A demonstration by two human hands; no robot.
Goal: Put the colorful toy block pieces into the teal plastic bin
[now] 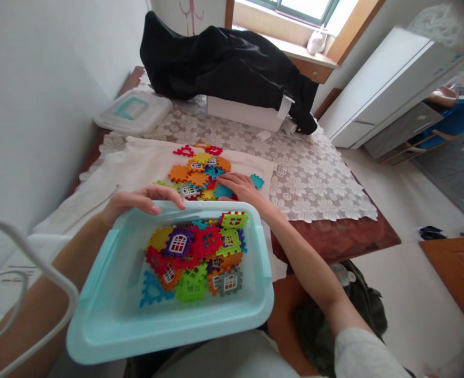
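A light-blue plastic bin (pixel 101 310) is tilted toward me in front of my body. Inside lie several coloured toothed building pieces (pixel 190 286), some with white window inserts. My left hand (pixel 145 200) grips the bin's far rim near its left corner. Beyond the rim, a pile of similar building pieces (pixel 198 178) in orange, blue, yellow, green and red rests on a cream cloth (pixel 148 152). My right hand (pixel 239 185) reaches past the bin's right corner, fingers stretched over the right side of that pile. Its fingertips touch the pieces, and part of the hand is behind the rim.
A clear lid (pixel 153 113) with a teal handle lies at the table's back left. Black sheeting (pixel 232 63) covers something bulky at the back, above a white box (pixel 243 113). White cables (pixel 58 278) hang at near left. A dark backpack (pixel 365 310) is at lower right.
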